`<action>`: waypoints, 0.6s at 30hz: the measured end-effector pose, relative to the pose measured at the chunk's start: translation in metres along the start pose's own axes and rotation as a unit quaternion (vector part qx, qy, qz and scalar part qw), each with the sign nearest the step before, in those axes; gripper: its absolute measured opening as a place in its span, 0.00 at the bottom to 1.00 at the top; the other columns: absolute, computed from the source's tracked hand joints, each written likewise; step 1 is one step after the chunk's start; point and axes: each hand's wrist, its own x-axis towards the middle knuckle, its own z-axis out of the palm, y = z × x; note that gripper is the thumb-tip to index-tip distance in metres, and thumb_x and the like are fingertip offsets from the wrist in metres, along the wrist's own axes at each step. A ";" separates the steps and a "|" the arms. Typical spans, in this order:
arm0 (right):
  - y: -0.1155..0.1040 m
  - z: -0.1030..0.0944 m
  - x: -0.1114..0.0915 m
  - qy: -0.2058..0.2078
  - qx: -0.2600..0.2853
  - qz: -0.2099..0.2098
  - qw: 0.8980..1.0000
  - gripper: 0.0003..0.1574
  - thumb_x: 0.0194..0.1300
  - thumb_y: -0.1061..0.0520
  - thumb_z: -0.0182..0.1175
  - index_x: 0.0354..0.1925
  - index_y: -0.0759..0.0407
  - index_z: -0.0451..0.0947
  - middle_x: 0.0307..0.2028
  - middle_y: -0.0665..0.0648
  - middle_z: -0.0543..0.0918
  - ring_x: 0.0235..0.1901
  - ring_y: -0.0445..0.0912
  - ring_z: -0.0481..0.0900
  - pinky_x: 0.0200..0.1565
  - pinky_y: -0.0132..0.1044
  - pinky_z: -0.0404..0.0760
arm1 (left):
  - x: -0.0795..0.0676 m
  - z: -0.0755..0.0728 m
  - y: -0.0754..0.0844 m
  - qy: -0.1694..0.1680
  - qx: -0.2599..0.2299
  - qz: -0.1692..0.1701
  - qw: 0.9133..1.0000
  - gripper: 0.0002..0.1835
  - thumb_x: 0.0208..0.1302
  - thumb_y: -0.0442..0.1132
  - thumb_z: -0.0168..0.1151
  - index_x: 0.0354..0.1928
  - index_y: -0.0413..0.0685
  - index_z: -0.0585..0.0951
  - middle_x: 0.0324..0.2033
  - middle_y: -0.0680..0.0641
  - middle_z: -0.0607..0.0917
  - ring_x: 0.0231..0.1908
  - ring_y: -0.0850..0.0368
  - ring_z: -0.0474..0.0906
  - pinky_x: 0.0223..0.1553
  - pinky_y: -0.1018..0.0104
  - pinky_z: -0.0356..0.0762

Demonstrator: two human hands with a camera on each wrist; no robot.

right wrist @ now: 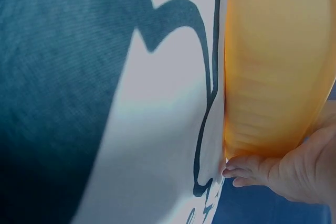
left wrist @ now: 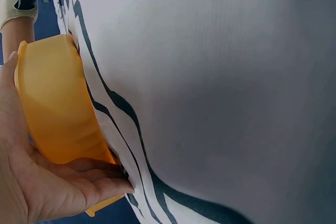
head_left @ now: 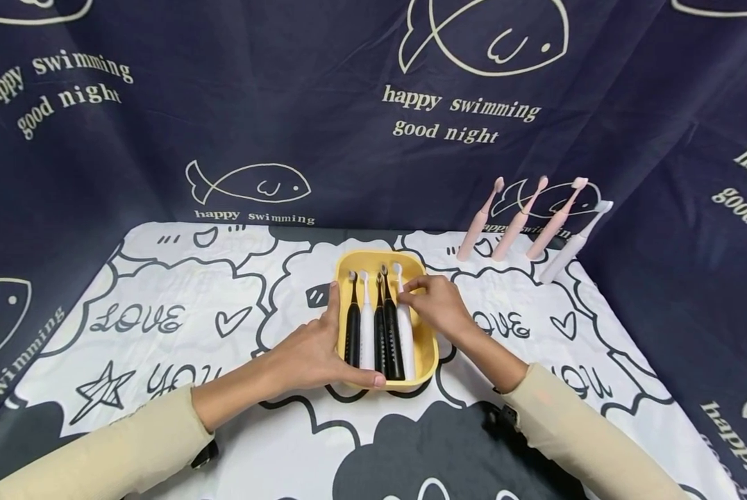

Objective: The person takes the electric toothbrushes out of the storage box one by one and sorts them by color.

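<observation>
1. Head view: yellow tray [head_left: 373, 257] sits mid-table [head_left: 173, 340]. Inside, heads toward the far edge: three black toothbrushes [head_left: 353, 326], a white toothbrush [head_left: 366, 326] between two of them, and a rightmost white toothbrush [head_left: 406, 340] along the tray's right edge.
2. Same view: left hand [head_left: 311, 351] holds the tray's near-left corner, thumb along the near edge, index finger up the left edge.
3. Same view: right hand [head_left: 439, 302] is over the tray's right edge, thumb and fingertip in a narrow pinch high on the rightmost white toothbrush, by its neck.
4. Same view: pink toothbrushes [head_left: 513, 232], three, and an upright white toothbrush [head_left: 570, 251] stand near the table's far-right corner, well apart from both hands.
5. Left wrist view: fingers bent against the tray's outer wall, tips low by the cloth. I'd want that hold firm; a light tray would probably skid.
6. Right wrist view: fingers low beside the outer wall. Pinch hidden; can't tell how tight. My judgement: keep the brush parallel to the right edge and move it gently; the handle is likely the heavy end and could swing into its black neighbour.
</observation>
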 end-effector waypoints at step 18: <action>0.002 -0.023 0.000 0.037 0.048 -0.021 0.998 0.14 0.80 0.54 0.66 0.54 0.63 0.85 0.44 0.57 0.87 0.41 0.46 0.80 0.43 0.33 0.78 | 0.000 0.000 0.002 0.002 0.005 -0.006 1.000 0.99 0.35 0.88 0.82 0.88 0.64 0.16 0.71 0.31 0.83 0.62 0.51 0.83 0.70 0.47 0.81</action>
